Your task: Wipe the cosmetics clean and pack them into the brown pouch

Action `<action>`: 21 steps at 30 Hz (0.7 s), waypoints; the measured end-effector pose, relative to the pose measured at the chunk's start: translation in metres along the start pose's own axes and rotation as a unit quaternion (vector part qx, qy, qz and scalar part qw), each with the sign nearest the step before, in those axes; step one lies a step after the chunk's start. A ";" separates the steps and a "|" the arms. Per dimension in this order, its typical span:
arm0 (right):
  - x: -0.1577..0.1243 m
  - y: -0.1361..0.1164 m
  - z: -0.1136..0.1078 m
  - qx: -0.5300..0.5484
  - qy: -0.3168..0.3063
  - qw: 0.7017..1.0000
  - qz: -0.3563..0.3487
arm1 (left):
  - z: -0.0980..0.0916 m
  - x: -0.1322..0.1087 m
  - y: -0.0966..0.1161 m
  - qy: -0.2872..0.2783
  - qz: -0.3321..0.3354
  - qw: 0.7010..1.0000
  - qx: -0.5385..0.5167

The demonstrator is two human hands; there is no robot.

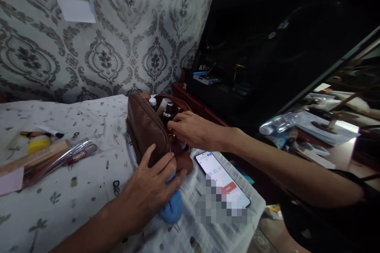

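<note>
A brown leather-like bag point(145, 132) stands unzipped on the patterned cloth, its opening facing right. Inside, a dark bottle with a shiny collar point(168, 114) and a white-capped bottle point(152, 102) poke up among other items. My right hand point(188, 128) reaches into the opening beside the dark bottle, its fingers drawn together; what lies between them is hidden. My left hand point(154, 184) holds the near end of the bag, fingers spread along its side and thumb by a brown flap. A soft blue thing point(172, 209) shows under this hand, its kind unclear.
A phone point(222, 182) with a running timer lies right of the bag near the cloth's edge. Makeup tubes and pencils point(68, 152) and a yellow round item point(38, 144) lie at left. A large black screen point(261, 47) leans behind at right. A plastic bottle point(277, 123) lies beyond my arm.
</note>
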State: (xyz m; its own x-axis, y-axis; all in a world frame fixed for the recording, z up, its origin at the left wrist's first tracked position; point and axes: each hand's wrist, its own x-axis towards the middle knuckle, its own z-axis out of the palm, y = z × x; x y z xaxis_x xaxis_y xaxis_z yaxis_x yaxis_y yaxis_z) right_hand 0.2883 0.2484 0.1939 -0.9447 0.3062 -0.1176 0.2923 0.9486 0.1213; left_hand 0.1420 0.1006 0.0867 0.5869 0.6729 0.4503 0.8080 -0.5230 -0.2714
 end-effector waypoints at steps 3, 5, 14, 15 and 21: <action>0.000 0.003 0.003 0.016 0.011 1.000 -0.003 | 0.000 0.000 0.000 0.005 0.002 1.000 0.001; -0.004 0.004 0.007 0.032 0.052 0.998 -0.002 | -0.001 -0.001 -0.001 -0.004 0.001 1.000 0.001; -0.047 0.012 0.024 -0.046 0.189 0.980 0.044 | -0.007 -0.003 0.000 -0.006 -0.010 1.000 0.003; -0.048 0.012 0.025 -0.055 0.185 0.980 0.046 | -0.008 -0.003 0.000 -0.015 -0.010 1.000 0.003; -0.038 0.005 0.021 -0.071 0.187 0.977 0.073 | -0.018 -0.002 0.001 -0.061 -0.008 0.998 0.015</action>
State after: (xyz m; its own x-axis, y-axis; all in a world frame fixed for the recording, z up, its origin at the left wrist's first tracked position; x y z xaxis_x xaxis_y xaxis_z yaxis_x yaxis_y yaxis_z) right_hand 0.3283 0.2431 0.1783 -0.8906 0.3617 0.2755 0.4295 0.8681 0.2489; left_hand 0.1411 0.0893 0.1008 0.5740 0.7411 0.3483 0.8177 -0.4969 -0.2905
